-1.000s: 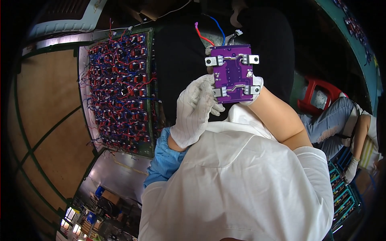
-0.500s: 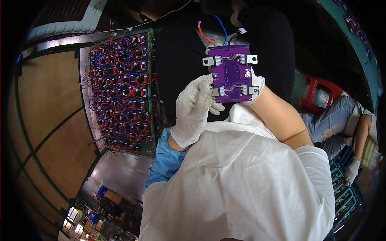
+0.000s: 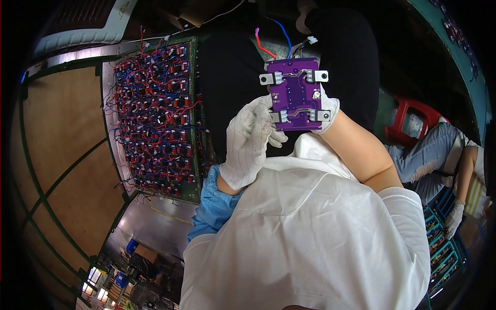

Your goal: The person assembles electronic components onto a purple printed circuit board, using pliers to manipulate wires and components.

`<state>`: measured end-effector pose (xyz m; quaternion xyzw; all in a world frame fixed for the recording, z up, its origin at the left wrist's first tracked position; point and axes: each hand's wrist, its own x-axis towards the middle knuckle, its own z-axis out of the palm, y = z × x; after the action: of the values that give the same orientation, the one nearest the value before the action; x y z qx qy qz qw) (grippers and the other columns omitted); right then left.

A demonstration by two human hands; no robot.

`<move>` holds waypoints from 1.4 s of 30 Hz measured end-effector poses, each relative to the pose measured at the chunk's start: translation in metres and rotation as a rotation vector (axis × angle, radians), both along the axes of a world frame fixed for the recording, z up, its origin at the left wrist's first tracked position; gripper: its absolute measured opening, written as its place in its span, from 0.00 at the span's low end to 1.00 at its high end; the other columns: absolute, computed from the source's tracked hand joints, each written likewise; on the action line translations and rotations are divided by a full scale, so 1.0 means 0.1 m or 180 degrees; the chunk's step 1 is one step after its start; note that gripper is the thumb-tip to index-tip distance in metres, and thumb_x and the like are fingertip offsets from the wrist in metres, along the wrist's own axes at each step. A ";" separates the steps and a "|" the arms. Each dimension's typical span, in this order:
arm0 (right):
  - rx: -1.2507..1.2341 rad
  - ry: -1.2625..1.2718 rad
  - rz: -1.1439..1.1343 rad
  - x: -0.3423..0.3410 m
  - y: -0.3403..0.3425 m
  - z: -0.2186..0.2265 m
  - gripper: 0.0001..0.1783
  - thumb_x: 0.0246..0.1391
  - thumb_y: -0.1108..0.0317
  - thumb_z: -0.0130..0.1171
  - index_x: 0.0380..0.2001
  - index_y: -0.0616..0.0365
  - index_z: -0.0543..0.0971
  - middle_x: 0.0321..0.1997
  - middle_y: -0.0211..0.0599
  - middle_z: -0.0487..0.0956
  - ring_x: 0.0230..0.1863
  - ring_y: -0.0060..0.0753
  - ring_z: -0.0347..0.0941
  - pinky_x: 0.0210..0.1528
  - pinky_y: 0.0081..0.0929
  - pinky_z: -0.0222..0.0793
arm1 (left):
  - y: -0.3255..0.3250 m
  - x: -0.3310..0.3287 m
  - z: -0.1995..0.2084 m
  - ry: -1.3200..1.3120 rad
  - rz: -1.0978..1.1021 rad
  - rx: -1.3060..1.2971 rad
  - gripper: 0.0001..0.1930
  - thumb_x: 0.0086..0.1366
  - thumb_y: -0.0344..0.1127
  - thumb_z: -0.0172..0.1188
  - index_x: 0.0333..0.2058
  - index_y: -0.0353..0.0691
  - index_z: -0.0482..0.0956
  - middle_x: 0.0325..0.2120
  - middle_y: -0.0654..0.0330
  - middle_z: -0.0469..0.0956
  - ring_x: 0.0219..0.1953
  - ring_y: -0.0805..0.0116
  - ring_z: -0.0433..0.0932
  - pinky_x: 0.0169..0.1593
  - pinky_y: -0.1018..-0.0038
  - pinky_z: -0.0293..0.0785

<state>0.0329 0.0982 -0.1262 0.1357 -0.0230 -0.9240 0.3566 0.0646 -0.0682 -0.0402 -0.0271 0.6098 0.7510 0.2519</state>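
Note:
A purple circuit board is held up over my lap, solder side showing, with black components with metal tabs standing out from its left and right edges. Red and blue wires and a small white plug stick out past its far edge. My left hand, in a white striped glove, has its fingers closed at the board's lower left, by the metal-tabbed component there. From behind the right edge my right hand, also gloved, supports the board; most of its fingers are hidden by it.
To the left stands a green-edged tray packed with boards and red and blue wires. A wooden panel in a green frame lies beyond it. At right are a red stool and a seated person with a gloved hand over teal racks.
The board has shifted very slightly left with my right hand. My left hand stays almost still. The other person's gloved hand has moved a little.

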 end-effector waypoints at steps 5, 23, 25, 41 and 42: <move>0.0371 -0.0058 -0.0084 -0.01 -0.03 0.06 0.16 0.57 0.56 0.49 0.40 0.55 0.74 0.35 0.35 0.78 0.30 0.29 0.78 0.27 0.25 0.78 | -0.01 0.00 -0.01 -0.0046 -0.0001 -0.0047 0.22 0.68 0.43 0.43 0.50 0.27 0.65 0.31 0.54 0.77 0.25 0.73 0.77 0.27 0.81 0.75; 0.5394 0.1858 -0.1285 -0.08 -0.32 0.56 0.11 0.53 0.68 0.56 0.27 0.67 0.72 0.20 0.35 0.73 0.19 0.23 0.67 0.23 0.23 0.64 | 0.02 -0.12 -0.14 0.1058 -0.0155 -0.0806 0.52 0.54 0.49 0.64 0.63 0.35 0.37 0.54 0.43 0.61 0.58 0.57 0.61 0.58 0.67 0.61; 0.5709 0.2431 -0.1432 -0.03 -0.36 0.51 0.10 0.51 0.70 0.59 0.27 0.65 0.71 0.18 0.36 0.72 0.20 0.23 0.67 0.23 0.23 0.64 | 0.02 -0.15 -0.05 0.0298 -0.0254 -0.0323 0.45 0.59 0.42 0.60 0.64 0.36 0.37 0.58 0.42 0.56 0.60 0.57 0.58 0.58 0.68 0.61; 0.6767 0.3874 -0.1220 0.02 -0.27 0.62 0.13 0.34 0.71 0.63 0.26 0.55 0.71 0.18 0.37 0.73 0.21 0.42 0.72 0.21 0.33 0.66 | -0.19 -0.21 -0.37 0.0895 0.0406 -0.1170 0.32 0.64 0.34 0.52 0.62 0.34 0.47 0.56 0.40 0.59 0.59 0.55 0.62 0.52 0.71 0.69; 0.6796 0.3814 -0.1173 0.01 -0.27 0.62 0.12 0.35 0.71 0.63 0.25 0.55 0.71 0.17 0.37 0.73 0.20 0.42 0.72 0.21 0.33 0.66 | -0.18 -0.21 -0.41 0.1255 0.0308 -0.1226 0.32 0.64 0.31 0.50 0.63 0.36 0.46 0.56 0.44 0.60 0.53 0.63 0.67 0.45 0.78 0.71</move>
<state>0.0343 0.0708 -0.0642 -0.0909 0.8896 -0.4329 -0.1136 0.0438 -0.0857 -0.0815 0.0431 0.7765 0.6232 0.0825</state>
